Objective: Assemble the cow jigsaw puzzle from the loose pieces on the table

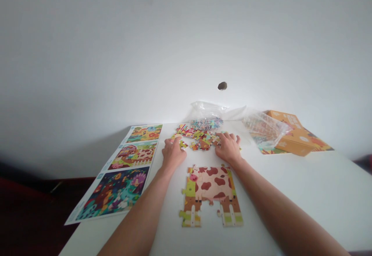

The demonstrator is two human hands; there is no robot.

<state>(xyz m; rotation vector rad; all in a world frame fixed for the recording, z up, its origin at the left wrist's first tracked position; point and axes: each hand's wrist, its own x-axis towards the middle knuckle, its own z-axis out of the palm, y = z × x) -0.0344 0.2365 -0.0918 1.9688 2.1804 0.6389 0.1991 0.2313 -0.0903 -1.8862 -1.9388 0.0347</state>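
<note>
A partly joined cow puzzle [211, 194] lies on the white table [305, 194] between my forearms. Beyond it sits a heap of loose puzzle pieces [200, 136]. My left hand [173, 153] rests at the heap's left edge, fingers curled around a piece near its tips. My right hand [228, 146] lies on the heap's right side, fingers spread flat over the pieces.
A sheet of three picture guides [122, 170] lies at the table's left edge. Clear plastic bags [215, 112] with more pieces sit at the back by the wall. An orange box [293, 136] stands at the back right.
</note>
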